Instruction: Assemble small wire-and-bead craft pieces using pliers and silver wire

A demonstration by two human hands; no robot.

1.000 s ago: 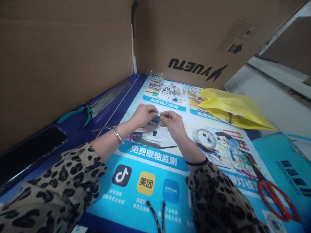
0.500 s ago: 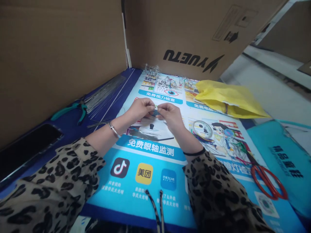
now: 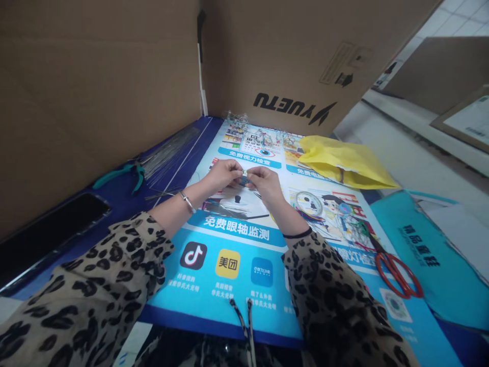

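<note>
Between fingers: tiny piece (thin wires nearby).

Left hand close beside right hand, fingers in a pinch, forearms forward.

Tiny held piece: pale green, the rest too small to tell
Sleeves: tan with black-and-brown leopard spots
Bracelet: silver
Wristband: black
Drawstrings: dark spots on a pale ground
Poster: bright blue at the near end, white and multicoloured pictures beyond, white lettering on blue bands
App icons: black, yellow and blue
Counter: deep blue, thin white line
Pliers: teal handles
Wires: silvery grey
Cardboard: brown, black print on one panel
Bag: yellow
Scissors: red handles
</note>
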